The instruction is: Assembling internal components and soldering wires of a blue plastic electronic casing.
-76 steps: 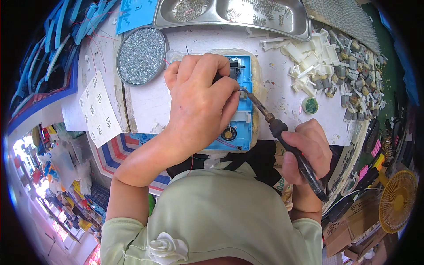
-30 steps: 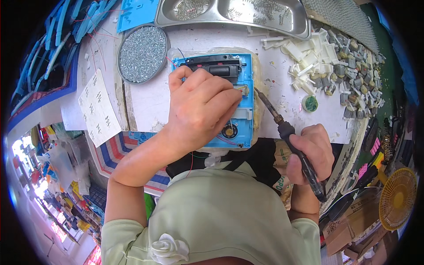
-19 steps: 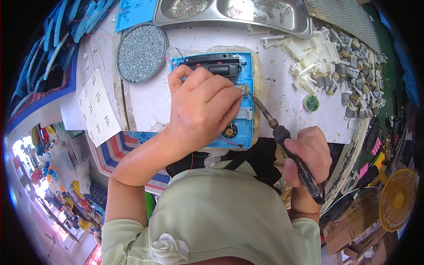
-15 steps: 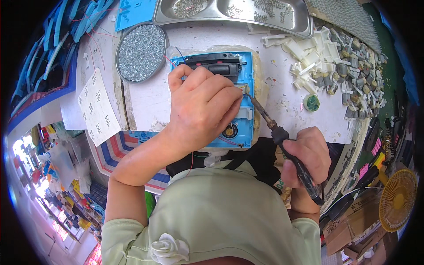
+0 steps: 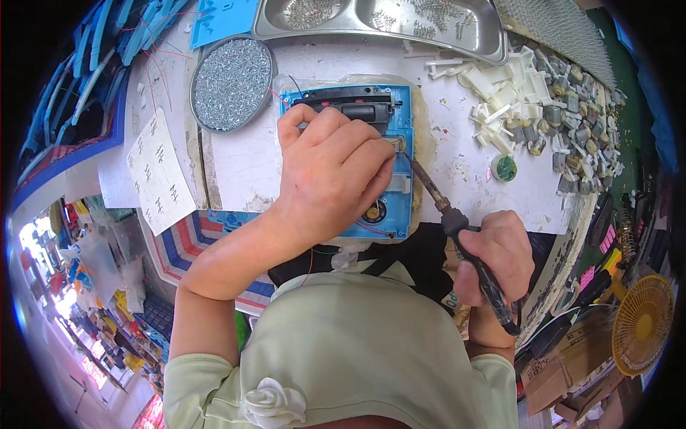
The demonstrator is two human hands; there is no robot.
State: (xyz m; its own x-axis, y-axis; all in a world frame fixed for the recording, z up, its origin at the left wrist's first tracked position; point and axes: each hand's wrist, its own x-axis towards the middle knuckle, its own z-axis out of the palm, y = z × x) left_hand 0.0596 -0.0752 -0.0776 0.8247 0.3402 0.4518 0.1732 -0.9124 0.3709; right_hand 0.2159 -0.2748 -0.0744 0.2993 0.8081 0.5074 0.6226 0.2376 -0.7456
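My right hand (image 5: 498,256) grips the black handle of a soldering iron (image 5: 431,187). The iron's tip points up and left, at a small pale metal part (image 5: 395,143) inside an open blue plastic casing (image 5: 401,207). Over the casing lies my left hand (image 5: 332,168), its fingers bent and drawn together close to the iron's tip. What those fingertips hold is hidden behind the hand. A black mechanism (image 5: 357,107) sits along the far side of the casing, and a round black part (image 5: 374,211) shows below my left hand.
A round dish of small metal screws (image 5: 232,84) stands at the far left. Behind is a metal tray (image 5: 343,28) with small springs. White plastic pieces (image 5: 493,93) and grey motors (image 5: 572,107) are heaped at right, near a green-topped round tin (image 5: 504,168). Written paper (image 5: 161,175) lies left.
The casing and my left hand have shifted very slightly to the right. The soldering iron has moved a little, its tip staying beside the pale metal part.
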